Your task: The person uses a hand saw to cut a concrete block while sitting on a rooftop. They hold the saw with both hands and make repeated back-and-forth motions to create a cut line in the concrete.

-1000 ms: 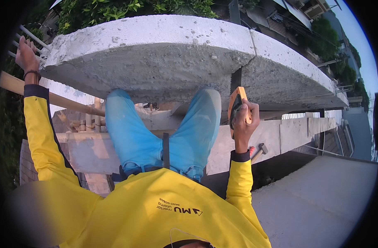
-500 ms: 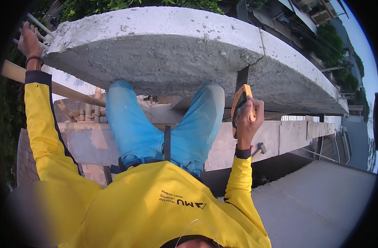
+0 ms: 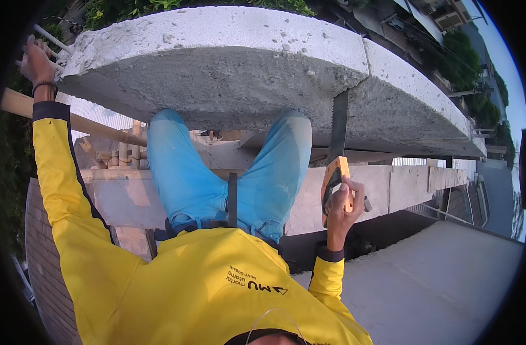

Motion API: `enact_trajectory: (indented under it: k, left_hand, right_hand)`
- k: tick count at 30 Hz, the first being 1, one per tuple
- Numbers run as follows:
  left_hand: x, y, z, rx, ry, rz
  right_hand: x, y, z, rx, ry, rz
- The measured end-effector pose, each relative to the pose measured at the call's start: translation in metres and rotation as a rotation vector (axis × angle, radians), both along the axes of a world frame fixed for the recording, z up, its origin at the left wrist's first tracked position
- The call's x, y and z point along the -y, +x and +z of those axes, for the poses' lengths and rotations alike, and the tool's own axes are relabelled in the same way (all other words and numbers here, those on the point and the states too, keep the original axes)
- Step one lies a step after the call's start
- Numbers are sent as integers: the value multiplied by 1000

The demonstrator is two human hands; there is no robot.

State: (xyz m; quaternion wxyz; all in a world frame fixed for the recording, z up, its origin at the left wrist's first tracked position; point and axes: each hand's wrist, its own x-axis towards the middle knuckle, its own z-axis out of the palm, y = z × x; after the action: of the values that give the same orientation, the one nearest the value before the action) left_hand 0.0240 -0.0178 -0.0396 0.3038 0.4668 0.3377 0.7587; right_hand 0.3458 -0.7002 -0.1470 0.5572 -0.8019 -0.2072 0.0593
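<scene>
My right hand is closed round the orange-yellow handle of a hand saw. The saw's dark toothed blade runs away from me into the underside of a thick, rough grey-white concrete slab, just left of a seam; part of the blade is hidden there. At the far left, my left hand is closed on a pale pipe beside the slab's broken end. Its fingertips are partly hidden. My knees, in blue trousers, are against or just under the slab's near side.
A bamboo pole slants below my left arm. Under my legs runs a pale ledge. A hammer lies beyond my right hand, mostly hidden. At lower right is a grey flat surface, with a dark gap before it.
My right hand has drawn the saw toward me, so more blade shows below the slab. The hammer is now more covered. My left hand has shifted slightly leftward.
</scene>
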Motion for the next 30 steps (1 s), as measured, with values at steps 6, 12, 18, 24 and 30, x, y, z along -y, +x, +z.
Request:
enact_trajectory:
  k: [6, 12, 18, 24, 30]
  left_hand:
    - [7, 5, 7, 60, -102, -95]
    - [20, 2, 7, -55, -82, -166]
    - [49, 25, 13, -43, -77, -78]
    - [58, 27, 15, -55, -77, -115]
    - [46, 21, 12, -61, -63, -132]
  right_hand:
    - [-23, 89, -88, 43, 173, 138]
    - [68, -48, -35, -114, 34, -96]
    - [-36, 32, -17, 97, 57, -1]
    - [-18, 74, -85, 182, 57, 84]
    - [58, -49, -14, 98, 45, -46]
